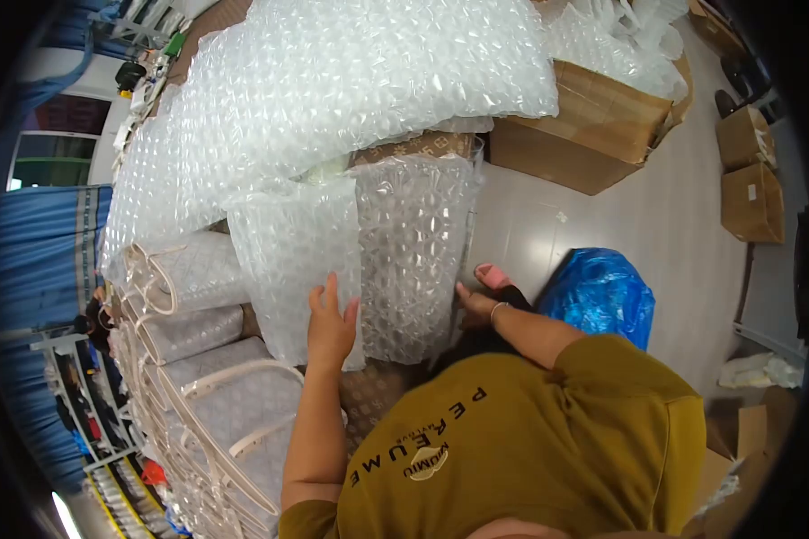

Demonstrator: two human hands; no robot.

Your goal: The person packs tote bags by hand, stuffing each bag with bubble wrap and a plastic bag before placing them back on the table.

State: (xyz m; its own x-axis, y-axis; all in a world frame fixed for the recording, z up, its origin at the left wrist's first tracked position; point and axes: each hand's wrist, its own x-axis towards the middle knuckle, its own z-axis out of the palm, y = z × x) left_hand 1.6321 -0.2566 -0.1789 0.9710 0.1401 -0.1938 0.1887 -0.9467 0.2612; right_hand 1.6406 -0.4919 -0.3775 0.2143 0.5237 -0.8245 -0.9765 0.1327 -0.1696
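My left hand (332, 319) lies with spread fingers on a sheet of clear bubble wrap (288, 260). To the right of that sheet, a brown patterned item (409, 242) shows through more bubble wrap. My right hand (478, 305) is at the right edge of this wrapped item, fingers apart, holding nothing that shows. A bracelet is on the right wrist. Large sheets of bubble wrap (360, 72) cover the far part of the table. Several pale patterned bags (234, 404) with light handles stand at the left.
An open cardboard box (566, 148) holding bubble wrap stands at the far right. On the floor are a blue plastic bag (602, 296) and stacked boxes (751, 202). Shelves and a blue curtain (36, 242) are at the left.
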